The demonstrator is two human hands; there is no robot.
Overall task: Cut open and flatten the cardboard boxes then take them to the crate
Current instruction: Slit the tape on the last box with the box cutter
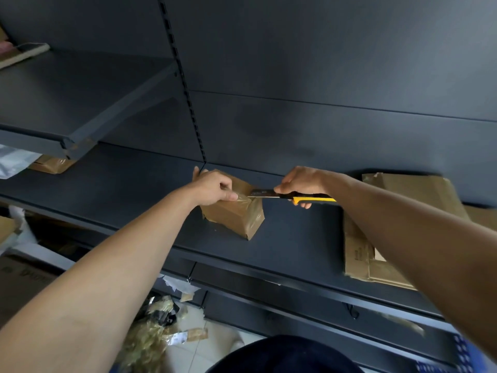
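A small brown cardboard box (pixel 236 216), wrapped in shiny tape, stands on the dark grey shelf (pixel 129 192). My left hand (pixel 212 188) grips its top left edge, thumb along the near side. My right hand (pixel 301 184) holds a yellow and black utility knife (pixel 295 197), whose blade tip touches the box's top right edge. A flattened cardboard box (pixel 376 238) lies on the same shelf to the right, partly hidden by my right forearm. No crate is in view.
A higher shelf (pixel 67 103) juts out at the upper left, with cardboard and a plastic bag under it. Packaging scraps (pixel 156 332) litter the floor below. A large box (pixel 21 281) stands at the lower left.
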